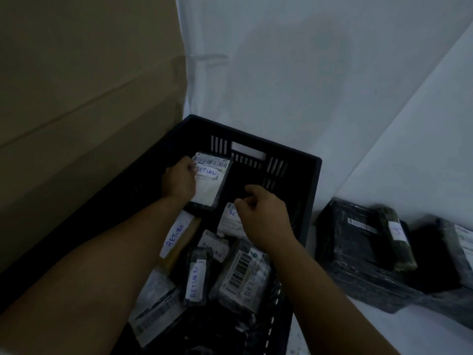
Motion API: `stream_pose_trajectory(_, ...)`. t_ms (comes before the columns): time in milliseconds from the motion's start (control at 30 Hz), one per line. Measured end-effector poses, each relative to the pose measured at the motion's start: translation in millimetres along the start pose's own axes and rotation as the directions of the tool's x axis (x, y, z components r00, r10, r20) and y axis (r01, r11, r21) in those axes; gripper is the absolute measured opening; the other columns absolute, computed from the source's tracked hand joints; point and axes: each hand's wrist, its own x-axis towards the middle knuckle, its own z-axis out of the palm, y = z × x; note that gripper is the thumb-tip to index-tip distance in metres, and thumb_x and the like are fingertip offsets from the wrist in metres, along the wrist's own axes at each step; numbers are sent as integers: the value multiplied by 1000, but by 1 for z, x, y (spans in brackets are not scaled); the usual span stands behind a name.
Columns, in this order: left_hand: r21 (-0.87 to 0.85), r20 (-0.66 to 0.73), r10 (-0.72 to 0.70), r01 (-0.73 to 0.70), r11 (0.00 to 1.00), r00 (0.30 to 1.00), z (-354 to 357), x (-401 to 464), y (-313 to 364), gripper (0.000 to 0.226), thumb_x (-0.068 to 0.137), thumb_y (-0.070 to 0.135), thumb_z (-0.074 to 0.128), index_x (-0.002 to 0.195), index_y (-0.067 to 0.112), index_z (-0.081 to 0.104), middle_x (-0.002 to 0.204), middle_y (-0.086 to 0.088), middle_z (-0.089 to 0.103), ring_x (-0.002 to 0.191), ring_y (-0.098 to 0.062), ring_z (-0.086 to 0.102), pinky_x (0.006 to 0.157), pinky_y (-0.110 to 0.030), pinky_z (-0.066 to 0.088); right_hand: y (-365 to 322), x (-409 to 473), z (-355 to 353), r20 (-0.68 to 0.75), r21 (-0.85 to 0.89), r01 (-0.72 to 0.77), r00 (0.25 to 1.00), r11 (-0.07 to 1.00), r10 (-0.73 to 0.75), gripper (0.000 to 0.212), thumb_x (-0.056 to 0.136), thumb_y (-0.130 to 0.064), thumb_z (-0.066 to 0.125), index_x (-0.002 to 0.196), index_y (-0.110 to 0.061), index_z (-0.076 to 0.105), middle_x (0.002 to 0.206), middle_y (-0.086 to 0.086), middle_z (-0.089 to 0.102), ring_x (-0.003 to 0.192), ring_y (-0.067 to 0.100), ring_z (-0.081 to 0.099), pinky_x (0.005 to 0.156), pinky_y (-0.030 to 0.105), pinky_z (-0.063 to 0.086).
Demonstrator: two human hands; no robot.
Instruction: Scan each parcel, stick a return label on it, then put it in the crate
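The flat black parcel with its white RETURN label (pixel 208 181) hangs over the black plastic crate (pixel 311 180), left hand (pixel 179 179) gripping its edge, right hand (pixel 258 208) loosely curled, empty. Best laid flat in the far corner.
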Motion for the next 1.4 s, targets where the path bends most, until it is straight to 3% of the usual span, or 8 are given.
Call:
stream_pose_trajectory(133,110,25,61,-63,992,998,7,4,-7,20,101,24,50,95,12,64,95,-19,67,86,-35,63,70,-36,52,3,4,0,-2,3,-12,1000,1000,12,49,98,-34,58,141,-14,49,107,2,69,96,17,63,85,28,51)
stream_pose_trajectory(233,170,72,-4,-8,985,997,10,1,-3,52,96,55,48,95,7,69,100,-21,70,88,-36,65,69,-32,48,5,5,0,3,0,-19,1000,1000,19,49,98,-35,57,141,-14,49,106,2,69,94,17,63,81,26,50)
stream_pose_trajectory(333,245,252,-126,62,967,959,8,-5,7,112,54,98,50,126,13,65,127,-14,64,110,-33,63,86,-34,53,5,6,1,-9,-1,-24,1000,1000,24,49,97,-35,58,140,-13,50,101,-3,68,86,11,59,70,16,44)
stream_pose_trajectory(400,281,325,-149,55,958,934,8,-9,10,139,33,102,55,142,16,50,142,-10,54,123,-29,57,97,-38,51,6,5,2,-18,-7,-26,1000,1000,25,48,97,-35,58,139,-13,51,93,-8,64,79,5,55,61,8,36)
stream_pose_trajectory(600,263,217,106,-163,951,970,10,-9,-1,86,63,60,82,135,19,57,137,-12,47,123,-35,51,99,-43,48,9,5,4,-28,-9,-31,999,999,31,44,97,-33,59,135,-13,54,76,-18,56,68,-2,53,57,6,35)
stream_pose_trajectory(867,441,270,233,-335,833,934,19,-34,-6,59,94,54,54,140,18,53,147,-11,47,136,-32,36,110,-36,32,2,4,1,-88,22,-20,996,1000,22,44,96,-32,59,137,-16,54,90,-10,65,74,-1,56,58,2,34)
stream_pose_trajectory(1167,-13,-41,393,-394,919,919,0,-82,69,24,94,27,61,113,15,70,105,-5,71,95,-22,65,78,-33,53,-21,-31,-47,-392,214,139,919,967,-45,20,96,-28,61,112,-20,70,87,-14,68,79,-6,63,70,10,49)
stream_pose_trajectory(1400,-237,-42,506,-501,833,862,8,-147,157,17,91,28,63,105,22,72,87,13,68,81,-6,65,75,-25,56,44,-87,-105,-561,252,67,823,965,89,13,95,-25,61,103,-25,71,83,-15,69,78,-6,63,68,7,47)
